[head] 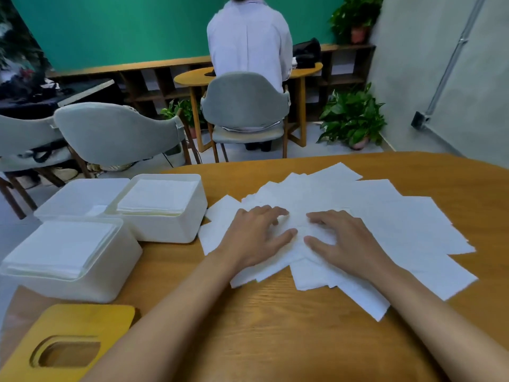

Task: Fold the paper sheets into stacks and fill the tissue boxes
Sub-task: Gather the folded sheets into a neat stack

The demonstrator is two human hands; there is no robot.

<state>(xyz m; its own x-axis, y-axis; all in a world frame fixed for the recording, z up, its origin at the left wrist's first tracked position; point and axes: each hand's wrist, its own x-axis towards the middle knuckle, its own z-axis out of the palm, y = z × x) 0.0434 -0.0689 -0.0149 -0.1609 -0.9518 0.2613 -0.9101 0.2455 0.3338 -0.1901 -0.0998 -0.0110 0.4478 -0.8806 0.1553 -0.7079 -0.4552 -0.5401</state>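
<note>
Several loose white paper sheets lie spread and overlapping on the wooden table. My left hand and my right hand both rest flat on the middle of the pile, fingers fairly straight and pointing toward each other, pressing the top sheet. At the left stand three white tissue boxes: the near one and the right one each hold a stack of folded sheets, while the far left one shows only a small bit of paper inside.
A yellow wooden lid with an oval slot lies at the near left corner. Beyond the table stand grey chairs, a seated person with their back to me, a small round table and potted plants.
</note>
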